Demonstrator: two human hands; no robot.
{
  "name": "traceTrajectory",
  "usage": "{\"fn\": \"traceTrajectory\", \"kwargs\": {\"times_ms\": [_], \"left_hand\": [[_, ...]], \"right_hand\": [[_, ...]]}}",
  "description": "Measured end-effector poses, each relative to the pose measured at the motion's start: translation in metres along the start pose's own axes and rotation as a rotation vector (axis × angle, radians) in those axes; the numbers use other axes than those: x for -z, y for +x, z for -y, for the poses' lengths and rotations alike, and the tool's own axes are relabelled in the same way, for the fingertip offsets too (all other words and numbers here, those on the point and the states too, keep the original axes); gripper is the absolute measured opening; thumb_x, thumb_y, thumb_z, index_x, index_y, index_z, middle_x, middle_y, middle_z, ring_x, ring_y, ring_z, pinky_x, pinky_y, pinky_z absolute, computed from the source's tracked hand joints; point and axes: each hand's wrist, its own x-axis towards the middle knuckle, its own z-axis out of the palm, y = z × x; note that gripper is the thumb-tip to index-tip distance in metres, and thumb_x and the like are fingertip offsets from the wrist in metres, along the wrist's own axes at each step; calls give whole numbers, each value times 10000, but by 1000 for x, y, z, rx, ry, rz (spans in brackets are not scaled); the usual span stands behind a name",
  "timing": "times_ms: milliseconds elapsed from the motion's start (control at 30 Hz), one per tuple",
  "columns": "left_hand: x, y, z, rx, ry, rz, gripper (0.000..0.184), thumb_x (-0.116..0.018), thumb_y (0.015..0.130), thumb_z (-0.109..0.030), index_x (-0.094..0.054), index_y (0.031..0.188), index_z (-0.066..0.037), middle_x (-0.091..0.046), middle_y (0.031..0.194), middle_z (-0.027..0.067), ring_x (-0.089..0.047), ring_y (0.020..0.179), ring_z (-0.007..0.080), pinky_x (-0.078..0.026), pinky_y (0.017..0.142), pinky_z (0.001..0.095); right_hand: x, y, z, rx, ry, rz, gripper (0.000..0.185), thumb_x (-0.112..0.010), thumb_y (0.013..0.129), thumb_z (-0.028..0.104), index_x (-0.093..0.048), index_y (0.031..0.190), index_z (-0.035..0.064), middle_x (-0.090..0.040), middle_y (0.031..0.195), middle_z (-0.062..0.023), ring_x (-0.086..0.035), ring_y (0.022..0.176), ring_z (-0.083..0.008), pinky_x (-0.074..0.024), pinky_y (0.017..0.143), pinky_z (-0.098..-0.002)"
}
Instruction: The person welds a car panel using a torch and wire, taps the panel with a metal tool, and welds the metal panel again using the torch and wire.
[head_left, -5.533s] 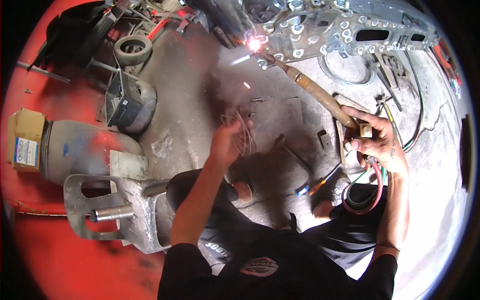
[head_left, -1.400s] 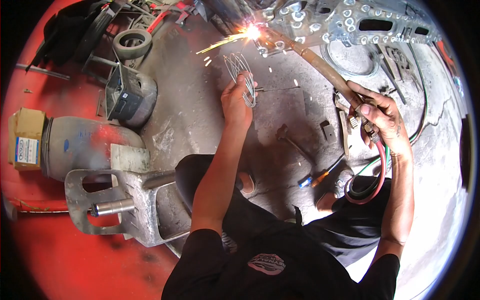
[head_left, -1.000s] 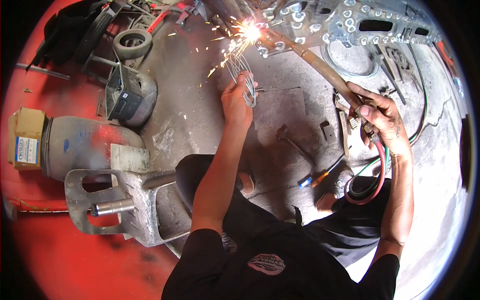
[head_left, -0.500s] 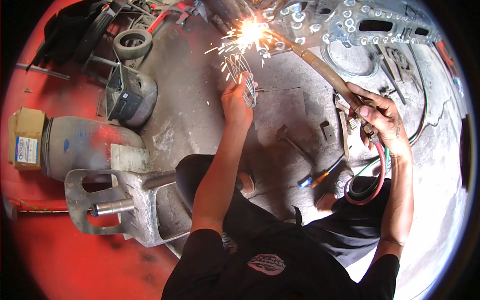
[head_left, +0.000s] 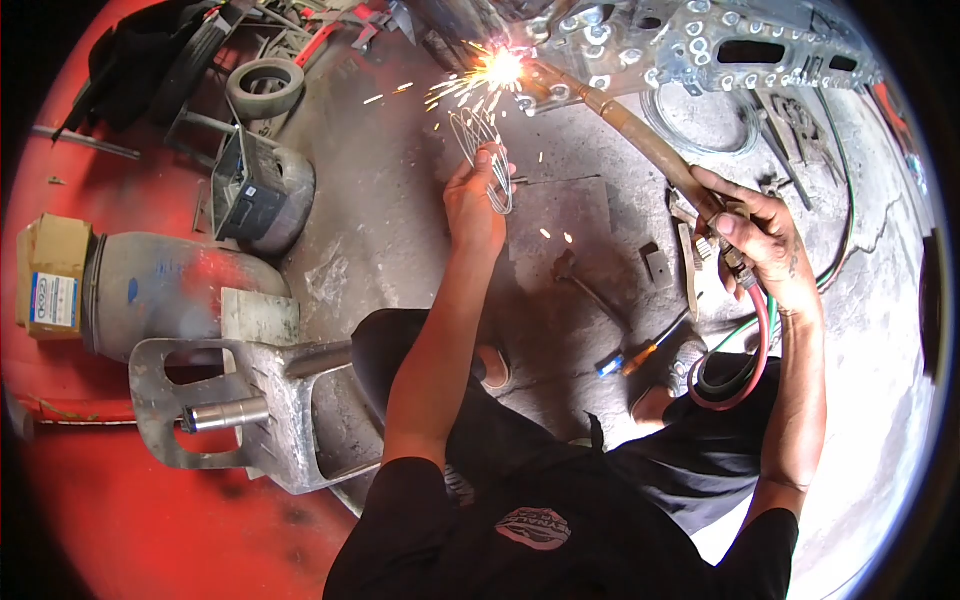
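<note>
Basically two hands, one torch, two wire coils, one burst of sparks.
Left hand (head_left: 474,208) clamped on one thin wire coil (head_left: 500,188), just below the sparks (head_left: 499,69); right hand (head_left: 768,245) closed around one torch (head_left: 640,134), tip at one metal panel (head_left: 660,50). Floor: one bigger coil (head_left: 712,151), one hammer (head_left: 597,298), two hoses, red (head_left: 765,345) and green (head_left: 741,328), trailing from torch.

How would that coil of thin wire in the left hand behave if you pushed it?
The coil would probably flex and spring rather than flop, since its loops stand up above the left hand. It looks light for its size, being thin strands with open gaps. Those spread loops might snag.
</note>
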Motion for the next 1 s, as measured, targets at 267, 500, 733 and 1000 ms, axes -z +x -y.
{"fn": "traceTrajectory", "kwargs": {"times_ms": [267, 500, 733, 1000], "left_hand": [[-3, 1, 2, -6, -64, -12, 231, -691, 968, -244, -718, 1107, -62, -724, 993, 33, -679, 816, 169, -528, 633, 301], [1, 5, 4, -9, -30, 31, 237, -592, 1030, -242, -671, 1155, -56, -705, 1060, 53, -680, 873, 168, -554, 693, 325], [2, 4, 3, -16, -18, 52, 250, -589, 1031, -255, -671, 1157, -56, -707, 1049, 51, -683, 869, 163, -556, 685, 323], [3, 5, 4, -15, -28, 59, 236, -574, 1038, -237, -662, 1163, -57, -703, 1050, 51, -685, 875, 169, -553, 697, 320]], "right_hand": [[0, 0, 0, 5, -5, 8, 544, -696, 906, 187, -560, 1395, -9, -660, 803, -52, -602, 479, -113, -442, 367, -217], [0, 0, -1, 4, 1, 9, 538, -696, 908, 183, -563, 1392, -10, -678, 821, -60, -605, 472, -115, -438, 369, -223], [2, -1, -3, 15, -19, 16, 524, -697, 924, 188, -564, 1391, -9, -687, 841, -66, -605, 463, -110, -446, 376, -222], [2, 0, -5, 28, -24, 21, 525, -704, 924, 190, -565, 1390, -9, -686, 847, -69, -611, 468, -110, -445, 372, -221]]}}
